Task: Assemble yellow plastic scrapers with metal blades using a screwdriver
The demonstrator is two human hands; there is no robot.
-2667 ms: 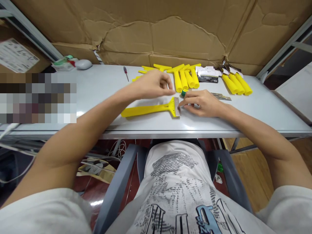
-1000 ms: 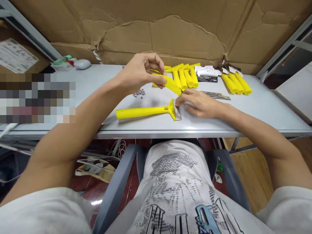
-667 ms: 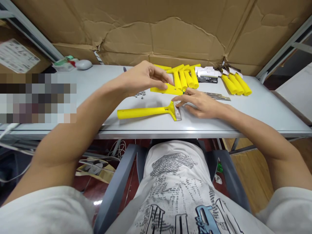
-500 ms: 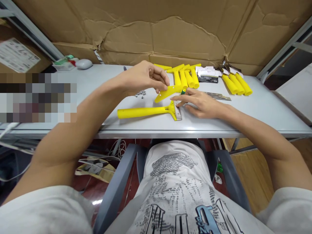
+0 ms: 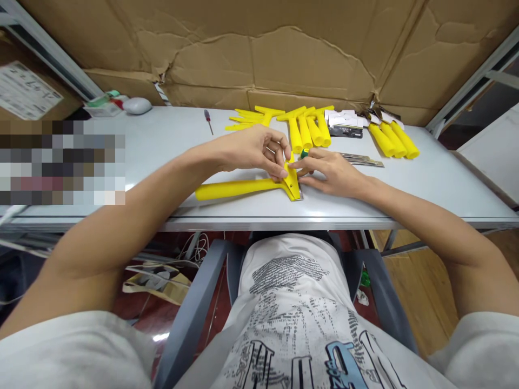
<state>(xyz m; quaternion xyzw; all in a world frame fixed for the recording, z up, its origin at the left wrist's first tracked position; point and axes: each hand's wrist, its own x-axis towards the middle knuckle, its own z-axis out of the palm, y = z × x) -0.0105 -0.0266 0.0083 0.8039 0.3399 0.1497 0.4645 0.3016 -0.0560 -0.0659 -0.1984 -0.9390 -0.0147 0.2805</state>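
Observation:
A yellow scraper [image 5: 239, 189] lies on the table, its handle pointing left and its head near the table's front edge. My left hand [image 5: 267, 151] is closed in a pinch on a yellow cover plate [image 5: 292, 182], which lies over the scraper head. A thin edge of the metal blade [image 5: 299, 199] shows below the plate; the rest is hidden. From the right, my right hand [image 5: 330, 170] has its bent fingertips against the head and plate. A green, round-ended object [image 5: 305, 153] shows behind its fingers; I cannot tell whether the hand touches it.
Behind are several yellow scraper handles [image 5: 302, 129], a black-and-white pack [image 5: 344, 125] and more yellow handles [image 5: 391, 139] at right. Flat metal strips [image 5: 363, 160] lie beyond my right hand. A small screwdriver [image 5: 208, 121] and a grey mouse [image 5: 137, 105] lie at left.
My left hand has moved down and slightly right, turning the cover plate and laying it over the blade on the scraper head. My right hand stays at the head.

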